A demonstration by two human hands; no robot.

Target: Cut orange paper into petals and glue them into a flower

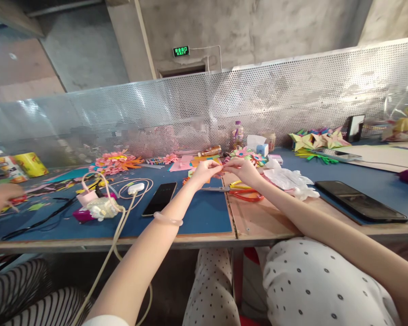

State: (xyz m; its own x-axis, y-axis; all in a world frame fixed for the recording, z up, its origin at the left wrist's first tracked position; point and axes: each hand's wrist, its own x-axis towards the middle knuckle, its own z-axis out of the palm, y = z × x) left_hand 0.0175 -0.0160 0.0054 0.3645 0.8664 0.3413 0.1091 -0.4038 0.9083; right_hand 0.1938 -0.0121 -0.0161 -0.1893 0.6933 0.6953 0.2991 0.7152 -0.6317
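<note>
Both hands are meeting just above the scissors [240, 192]: the left hand [206, 171] and right hand [244, 170] are pinching a small paper piece [224, 168] between narrowed fingers, likely holding it raised for fine folding over the tabletop [197, 217].

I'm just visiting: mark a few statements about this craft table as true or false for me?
1. Both hands, left hand and right hand, meet over the table. True.
2. The red-handled scissors are in the right hand. False: they lie on the table below it.
3. A dark phone lies left of the left forearm. True.
4. The wrist bangle is on the right arm. False: it is on the left.
</note>
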